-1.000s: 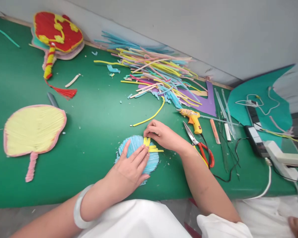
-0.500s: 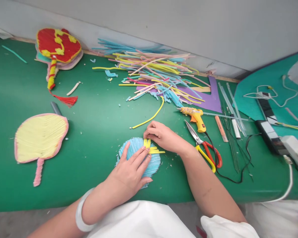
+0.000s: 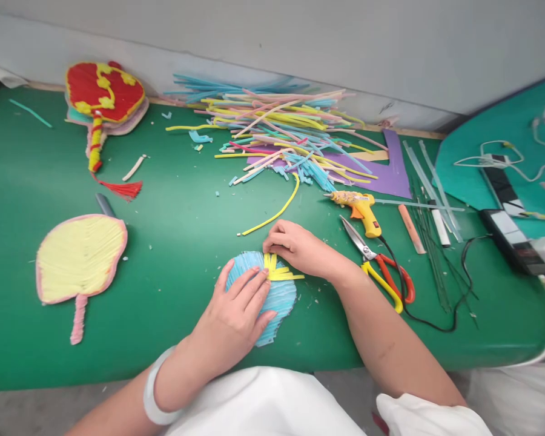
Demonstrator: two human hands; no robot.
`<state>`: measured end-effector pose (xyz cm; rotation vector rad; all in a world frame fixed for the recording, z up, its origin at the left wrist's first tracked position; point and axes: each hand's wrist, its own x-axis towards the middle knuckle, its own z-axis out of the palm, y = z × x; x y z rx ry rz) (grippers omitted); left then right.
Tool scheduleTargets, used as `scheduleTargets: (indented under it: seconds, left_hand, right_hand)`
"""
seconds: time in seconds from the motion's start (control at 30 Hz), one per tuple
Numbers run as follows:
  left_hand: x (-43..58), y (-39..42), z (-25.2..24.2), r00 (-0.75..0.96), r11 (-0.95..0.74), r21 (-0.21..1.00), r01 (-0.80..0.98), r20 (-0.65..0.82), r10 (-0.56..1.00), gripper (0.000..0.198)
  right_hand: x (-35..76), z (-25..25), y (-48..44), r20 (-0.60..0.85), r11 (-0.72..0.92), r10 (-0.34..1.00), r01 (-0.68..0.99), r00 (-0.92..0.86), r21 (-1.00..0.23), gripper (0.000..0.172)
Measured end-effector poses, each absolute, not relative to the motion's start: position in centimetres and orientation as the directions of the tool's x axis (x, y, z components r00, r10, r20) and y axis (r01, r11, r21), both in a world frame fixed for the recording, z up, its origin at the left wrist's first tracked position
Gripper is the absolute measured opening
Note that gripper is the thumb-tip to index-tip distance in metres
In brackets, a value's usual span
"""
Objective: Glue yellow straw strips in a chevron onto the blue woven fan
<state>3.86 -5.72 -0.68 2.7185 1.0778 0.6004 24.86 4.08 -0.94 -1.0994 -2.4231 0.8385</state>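
Two bare hands meet over the round pale-blue panel (image 3: pixel 281 306) of side-by-side strips, perhaps chenille, which lies flat on the green-covered table (image 3: pixel 172 290) near its front edge. From my distance I read the left hand (image 3: pixel 234 312) as spread palm down, gripping nothing, its fingers pressing the panel and its fingertips at the fan of flat yellow strips (image 3: pixel 284 275). The right hand (image 3: pixel 295 245) has its fingers pinched together at the upper ends of those strips; I cannot tell whether one is caught between them.

My main worry is slippage: should the left palm lift or slide, the panel could turn on the smooth table and the fan could go askew. I can't see whether the strips are fastened, so a sideways tug might pull them off. The right forearm (image 3: pixel 384 345) lies just beside the steel scissors with red and yellow handles (image 3: pixel 367 252); a careless elbow could knock them. The black cord (image 3: pixel 449 330) of the yellow glue gun (image 3: pixel 366 212) crosses those handles, so shoving the scissors might drag the gun, whose nozzle I'd treat as possibly hot
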Motion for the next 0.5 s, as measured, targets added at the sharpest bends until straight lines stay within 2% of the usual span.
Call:
scheduleTargets:
  seconds: [0.5]
  left_hand:
    - [4.06, -5.72, -0.63, 0.668, -0.738, 0.334, 0.586, 0.317, 0.673, 0.029]
  right_hand:
    - [24.95, -1.26, 4.03, 0.082, 0.524, 0.771, 0.556, -0.631, -0.645, 0.019]
